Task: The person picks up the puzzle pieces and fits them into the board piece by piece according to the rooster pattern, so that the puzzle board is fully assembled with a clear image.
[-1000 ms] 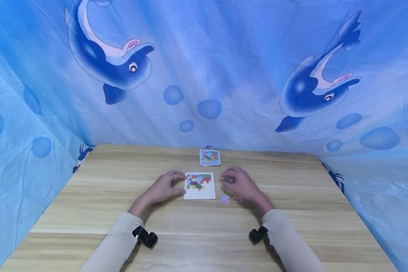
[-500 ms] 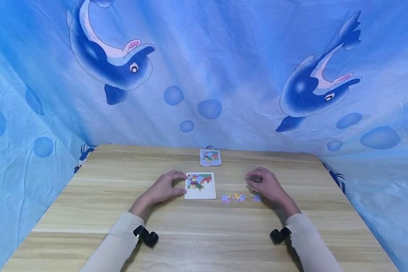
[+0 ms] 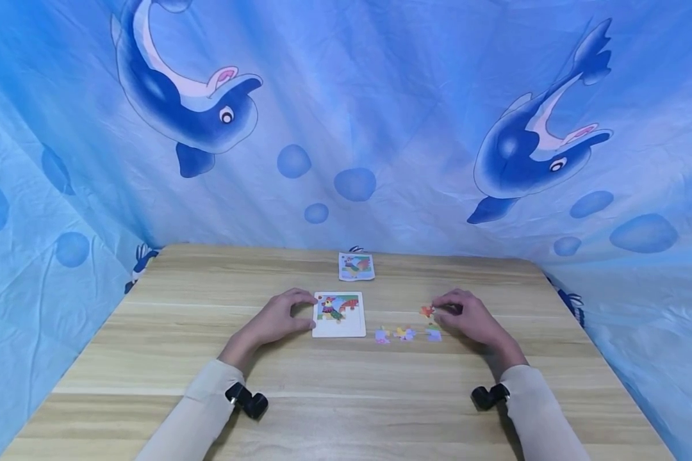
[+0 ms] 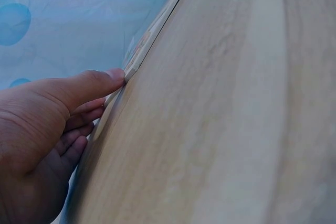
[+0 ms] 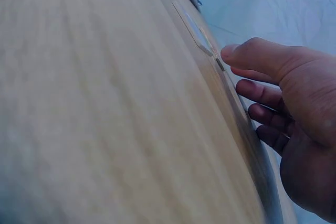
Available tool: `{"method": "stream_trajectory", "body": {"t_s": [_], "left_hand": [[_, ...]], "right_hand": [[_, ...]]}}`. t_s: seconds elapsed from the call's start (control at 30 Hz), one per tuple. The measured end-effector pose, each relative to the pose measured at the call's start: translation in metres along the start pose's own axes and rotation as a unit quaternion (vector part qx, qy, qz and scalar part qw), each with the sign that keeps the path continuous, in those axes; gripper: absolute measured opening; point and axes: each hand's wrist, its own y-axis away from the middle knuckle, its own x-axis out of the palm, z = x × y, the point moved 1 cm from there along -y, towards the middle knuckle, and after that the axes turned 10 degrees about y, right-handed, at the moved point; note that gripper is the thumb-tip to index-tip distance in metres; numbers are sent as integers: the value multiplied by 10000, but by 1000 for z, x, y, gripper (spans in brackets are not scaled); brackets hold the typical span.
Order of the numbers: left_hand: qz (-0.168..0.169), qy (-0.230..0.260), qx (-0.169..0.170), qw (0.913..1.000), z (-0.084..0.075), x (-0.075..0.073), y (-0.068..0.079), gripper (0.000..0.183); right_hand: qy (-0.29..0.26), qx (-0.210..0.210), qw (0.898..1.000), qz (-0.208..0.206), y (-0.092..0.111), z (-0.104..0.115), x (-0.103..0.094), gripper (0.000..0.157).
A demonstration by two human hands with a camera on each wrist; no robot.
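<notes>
A white puzzle board [image 3: 339, 329] with a partly filled rooster picture lies on the table. My left hand [image 3: 280, 315] holds its left side, thumb at the near corner and fingers at the far one; in the left wrist view the thumb [image 4: 113, 75] rests against the board's corner. My right hand [image 3: 466, 314] is just right of a red-orange puzzle piece [image 3: 426, 311], fingertips right at its edge. In the right wrist view that hand's fingers [image 5: 260, 94] are loosely bent, with a gap below the thumb. Several loose pieces lie nearby, including a purple one [image 3: 382, 336] and a yellow-and-purple one [image 3: 405, 333].
A purple-and-green piece [image 3: 434, 334] lies nearer than the red-orange one. Behind the board is a small picture card [image 3: 356, 267] showing a rooster. The wooden table [image 3: 346, 397] ends at a blue dolphin-print curtain [image 3: 415, 128].
My right hand has moved right from beside the board, past the loose pieces, uncovering the red-orange piece and the purple-and-green one. The left hand and board stay in place.
</notes>
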Motion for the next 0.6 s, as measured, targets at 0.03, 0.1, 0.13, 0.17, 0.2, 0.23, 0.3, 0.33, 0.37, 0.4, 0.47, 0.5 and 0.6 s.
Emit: {"method": "stream_trajectory", "body": {"t_s": [0.03,0.1,0.13,0.17,0.2,0.23,0.3,0.33,0.37,0.4,0.47,0.5,0.6], "left_hand": [[-6,-6,9,10000,0,0,0,48],[-13,-22,37,10000,0,0,0,48],[-16,-24,41,10000,0,0,0,48],[-16,-25,42,10000,0,0,0,48],[-17,-25,43,10000,0,0,0,48],[-18,-28,43,10000,0,0,0,48],[-16,-28,46,10000,0,0,0,48],[-16,-25,42,10000,0,0,0,48],[-13,-22,43,10000,0,0,0,48],[-10,-15,43,10000,0,0,0,48],[-5,-12,46,10000,0,1,0,47],[-7,-13,47,10000,0,1,0,47],[-15,-17,42,10000,1,1,0,47]], "right_hand": [[2,-12,10000,18,0,0,0,25],[-15,-19,10000,86,-1,-1,-1,26],[-34,-28,9999,135,-1,-1,-1,27],[-54,-29,9998,180,-1,-2,-2,27],[-88,-27,9997,223,-1,-2,-2,28],[-110,-31,9996,260,-2,-2,-2,28],[-124,-42,9994,318,-2,-2,-2,29],[-128,-43,9994,331,-2,-2,-2,28],[-114,-38,9994,323,-2,-2,-1,28],[-97,-32,9995,313,-2,-1,-1,27],[-59,-35,9996,284,-2,-1,-1,26],[-46,-32,9996,261,-2,0,-1,26],[10,-18,9998,198,-2,1,-1,24]]}}
